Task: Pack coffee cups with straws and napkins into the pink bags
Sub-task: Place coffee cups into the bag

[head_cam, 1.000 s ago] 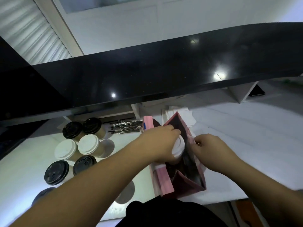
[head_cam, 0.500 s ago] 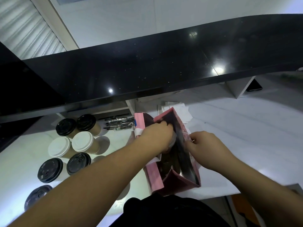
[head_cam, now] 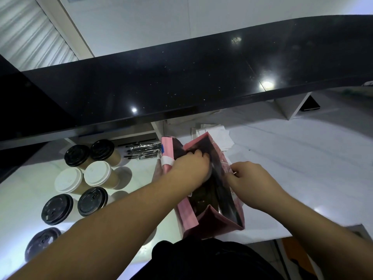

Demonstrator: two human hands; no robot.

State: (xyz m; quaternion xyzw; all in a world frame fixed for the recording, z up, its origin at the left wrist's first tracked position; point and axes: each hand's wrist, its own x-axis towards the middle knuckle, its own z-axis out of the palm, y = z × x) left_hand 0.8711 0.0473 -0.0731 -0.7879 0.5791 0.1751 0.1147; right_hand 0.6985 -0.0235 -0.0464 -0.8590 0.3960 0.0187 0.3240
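Observation:
An open pink bag [head_cam: 187, 217] stands on the white counter near its front edge. My left hand [head_cam: 190, 168] reaches down into the bag's mouth, fingers curled round a coffee cup that is almost fully hidden under the hand. My right hand [head_cam: 252, 182] pinches the bag's right rim and holds it open. Several more cups stand to the left, some with white lids [head_cam: 97, 173] and some with black lids [head_cam: 92, 201]. Wrapped straws [head_cam: 141, 151] lie behind the cups. White napkins [head_cam: 220, 136] lie just behind the bag.
A raised black counter top [head_cam: 181, 81] overhangs the far side of the work surface. A dark flat device [head_cam: 309, 104] sits under it at the far right. The white counter [head_cam: 302, 168] stretches to the right of the bag.
My left hand has lowered the white-lidded cup into the bag, so the lid no longer shows. My right hand still holds the bag's rim.

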